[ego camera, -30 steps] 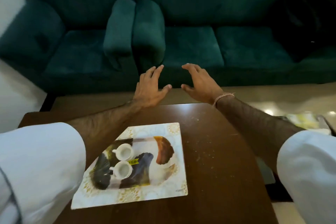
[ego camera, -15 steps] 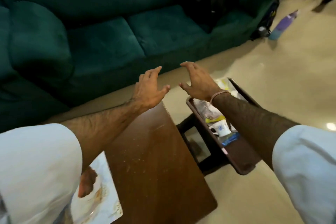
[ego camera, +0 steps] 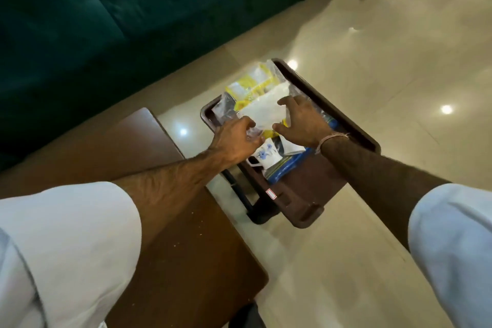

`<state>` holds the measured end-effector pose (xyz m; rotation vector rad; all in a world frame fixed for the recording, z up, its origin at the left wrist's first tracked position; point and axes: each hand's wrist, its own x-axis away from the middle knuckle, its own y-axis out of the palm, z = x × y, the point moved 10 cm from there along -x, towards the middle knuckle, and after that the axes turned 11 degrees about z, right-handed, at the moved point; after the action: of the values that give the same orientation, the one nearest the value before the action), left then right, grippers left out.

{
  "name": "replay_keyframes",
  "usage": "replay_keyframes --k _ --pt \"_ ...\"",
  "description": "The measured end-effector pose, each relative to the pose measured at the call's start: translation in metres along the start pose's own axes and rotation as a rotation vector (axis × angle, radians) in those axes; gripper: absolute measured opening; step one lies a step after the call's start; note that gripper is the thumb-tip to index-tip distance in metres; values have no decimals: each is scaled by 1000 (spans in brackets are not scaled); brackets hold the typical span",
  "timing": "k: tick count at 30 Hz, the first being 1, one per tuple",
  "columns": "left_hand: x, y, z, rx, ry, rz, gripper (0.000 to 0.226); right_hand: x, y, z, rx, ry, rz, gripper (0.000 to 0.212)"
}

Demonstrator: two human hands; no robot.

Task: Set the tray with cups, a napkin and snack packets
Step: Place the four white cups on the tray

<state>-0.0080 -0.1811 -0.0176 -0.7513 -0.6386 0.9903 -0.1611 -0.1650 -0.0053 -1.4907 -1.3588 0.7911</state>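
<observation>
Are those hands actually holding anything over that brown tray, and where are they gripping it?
The left hand pinches a clear plastic packet at its near left corner. The right hand rests spread on its right side; a firm grip cannot be told.

looks like a living room or lounge in someone's home: big dark green sofa [ego camera: 111,24] across the top, glossy cream tiled floor [ego camera: 399,67] right in front of it bouncing ceiling lights, a brown wooden coffee table [ego camera: 191,242] just in front of the sofa, and a small brown side stand [ego camera: 300,210] beside the table
</observation>
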Motion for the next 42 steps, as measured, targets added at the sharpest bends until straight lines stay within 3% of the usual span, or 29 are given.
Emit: replay_keyframes --k 4,15,20,23,29,35,42 --pt "2 45 6 -36 -7 -133 36 10 30 41 31 108 -112 68" --pt "7 72 10 14 9 -231 38 16 52 60 2 152 -160 69" --pt "12 59 6 93 -7 -190 39 19 48 62 -86 243 -182 66" --pt "17 39 -2 146 -22 -87 41 14 35 50 -142 261 -106 79" --pt "35 -19 -34 291 -140 186 77 -11 17 -26 -166 173 -37 93" --pt "66 -89 -102 272 -381 353 76 -26 4 -151 -240 9 19 82" --pt "146 -189 -190 450 -624 554 74 -16 21 -325 -282 -241 -15 77"
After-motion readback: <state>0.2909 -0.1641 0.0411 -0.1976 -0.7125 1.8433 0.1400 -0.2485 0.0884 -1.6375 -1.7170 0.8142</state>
